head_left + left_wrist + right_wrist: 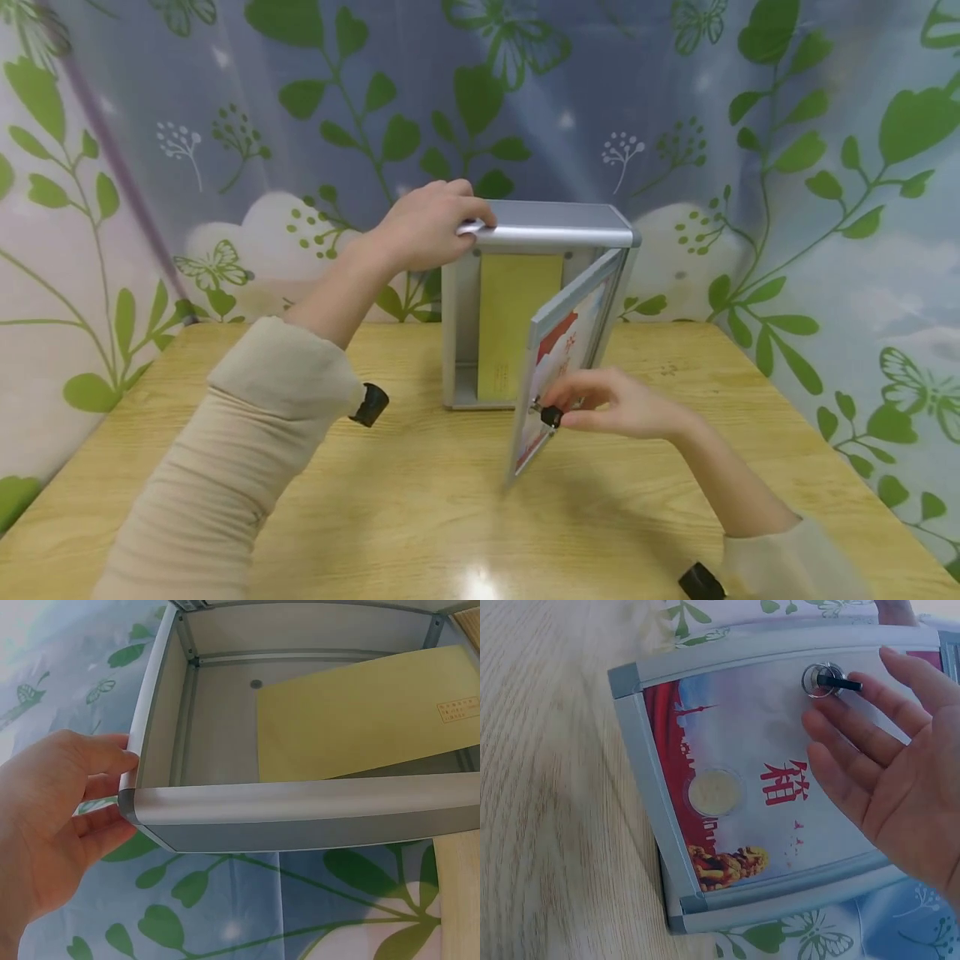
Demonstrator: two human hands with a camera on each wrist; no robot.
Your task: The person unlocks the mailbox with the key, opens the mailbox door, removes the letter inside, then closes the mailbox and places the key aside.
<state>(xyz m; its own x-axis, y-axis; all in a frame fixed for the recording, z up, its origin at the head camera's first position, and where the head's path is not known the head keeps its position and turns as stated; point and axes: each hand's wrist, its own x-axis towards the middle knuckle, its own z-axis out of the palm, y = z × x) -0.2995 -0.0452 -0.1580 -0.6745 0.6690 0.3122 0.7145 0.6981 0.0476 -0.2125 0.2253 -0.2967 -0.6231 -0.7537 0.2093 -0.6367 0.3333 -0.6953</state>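
Observation:
A silver-framed metal box [555,218] stands on the table, its hinged door [570,333] swung out to the front right. My left hand [435,223] grips the box's top left corner, fingers bent over the edge; the left wrist view shows this hand [64,810] at that corner. A yellow envelope [517,325] with small red print stands inside against the back. At the door lock, my right hand [618,404] has its fingers around a black-headed key [838,682] on a ring. In the right wrist view the thumb is apart from the key, the fingers loosely bent.
The wooden table [420,517] reaches a leaf-printed cloth backdrop [375,167] behind and at both sides. A round pale disc [715,792] sits on the door's printed front, beside red lettering. Black camera mounts [369,405] hang at both wrists.

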